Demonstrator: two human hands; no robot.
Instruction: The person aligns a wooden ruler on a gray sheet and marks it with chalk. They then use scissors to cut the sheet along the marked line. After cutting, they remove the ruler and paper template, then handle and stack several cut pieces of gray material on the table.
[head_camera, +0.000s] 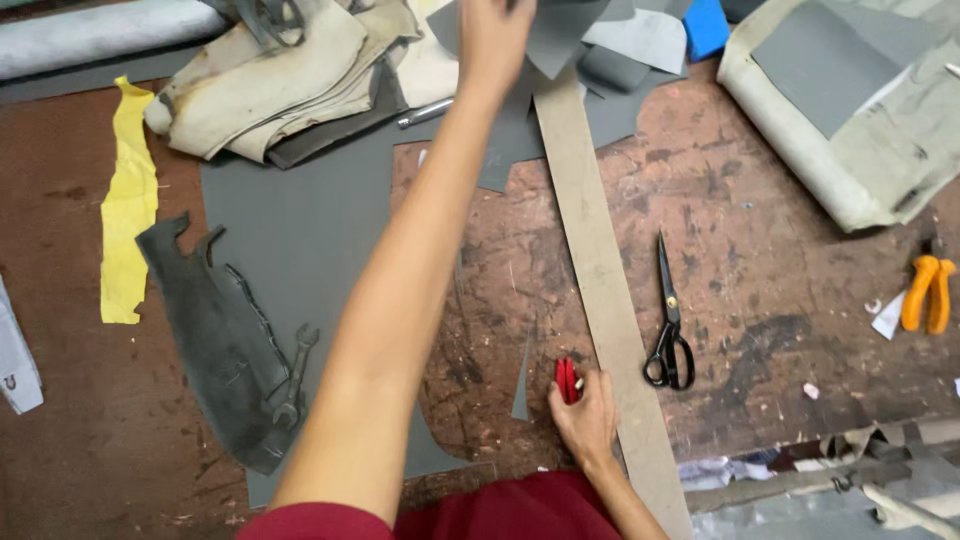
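Worn table (760, 250), left hand (492, 40) outstretched

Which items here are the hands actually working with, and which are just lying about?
In use:
left hand on the grey sheet pieces
right hand holding a red tool
long tan strip

Lying about:
black scissors
orange pliers
wrench
yellow scrap
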